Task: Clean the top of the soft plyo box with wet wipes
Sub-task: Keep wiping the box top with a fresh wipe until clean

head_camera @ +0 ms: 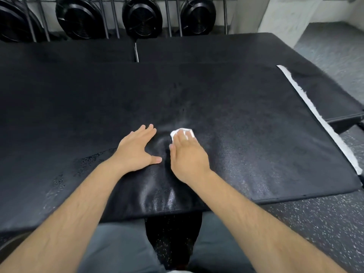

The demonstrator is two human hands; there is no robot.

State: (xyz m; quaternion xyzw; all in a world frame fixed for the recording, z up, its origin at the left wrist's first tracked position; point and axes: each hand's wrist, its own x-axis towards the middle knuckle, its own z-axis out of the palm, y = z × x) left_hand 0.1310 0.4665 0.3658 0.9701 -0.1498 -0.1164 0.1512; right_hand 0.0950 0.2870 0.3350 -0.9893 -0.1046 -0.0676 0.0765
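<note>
The black soft plyo box [246, 119] fills the middle of the head view, its textured top glistening wet near the front edge. My right hand [188, 154] lies flat with straight fingers pressing a white wet wipe [182, 133] onto the top, near the middle. The wipe shows only past my fingertips; the rest is hidden under the hand. My left hand [136, 148] rests flat on the box just left of it, fingers spread, holding nothing.
A white fuzzy strip [323, 123] runs along the box's right edge. More black padded boxes [216, 46] stand behind and to the right. Black fans [141, 16] behind metal bars line the back wall. Speckled rubber floor [315, 223] lies at the right.
</note>
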